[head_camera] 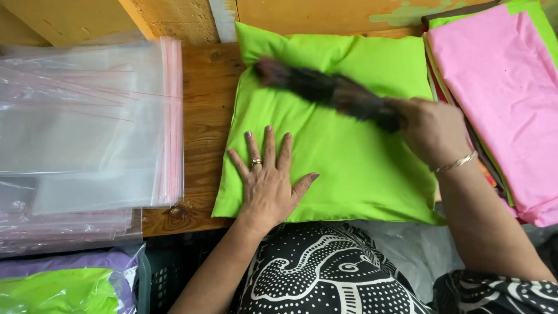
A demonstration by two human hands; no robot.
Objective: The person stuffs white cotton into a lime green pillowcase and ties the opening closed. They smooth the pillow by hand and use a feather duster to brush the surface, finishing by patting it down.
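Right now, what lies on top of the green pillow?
On the green pillow the left hand lies flat, and the right hand holds a dark brush across it. The wooden table shows beside it; what is beneath stays covered.

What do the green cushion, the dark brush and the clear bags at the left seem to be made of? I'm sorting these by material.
Green cushion: woven cloth, matte, softly creased, apparently stuffed.
Dark brush, held by the right hand: seemingly soft bristles or fibres; motion blur hides detail.
Clear bags: thin glossy plastic film, see-through, with pink strips along one edge.
The left hand lies flat on the cushion.
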